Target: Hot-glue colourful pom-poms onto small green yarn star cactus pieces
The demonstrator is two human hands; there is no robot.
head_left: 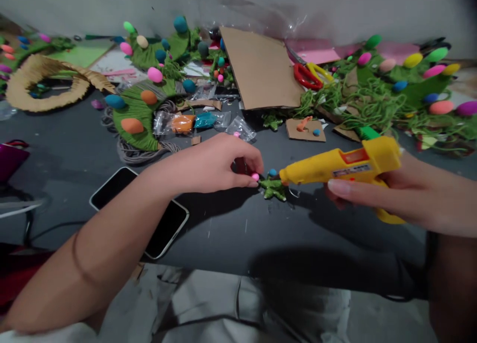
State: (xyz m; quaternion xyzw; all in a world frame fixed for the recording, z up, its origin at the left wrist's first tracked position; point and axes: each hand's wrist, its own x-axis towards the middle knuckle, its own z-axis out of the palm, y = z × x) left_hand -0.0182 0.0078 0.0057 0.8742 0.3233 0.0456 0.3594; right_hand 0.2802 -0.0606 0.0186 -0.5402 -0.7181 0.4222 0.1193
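A small green yarn-wrapped star [274,189] lies on the dark table in front of me. A blue ball [272,172] sits at its upper tip and a pink ball [255,176] at its left side. My left hand [233,164] is closed in a pinch at that left side, with the pink ball between thumb and fingers. My right hand [367,191] grips a yellow hot glue gun [335,167] from the right. The gun's nozzle points left and reaches the star's right arm, close to the blue ball. A thin glue strand hangs under the nozzle.
A phone [169,228] lies under my left forearm. Behind are a cardboard sheet [261,69], red and yellow scissors [307,76], bagged clay [194,122] and a small cardboard piece [307,129]. A straw-coloured ring [44,102] and green yarn pieces with coloured balls line the back.
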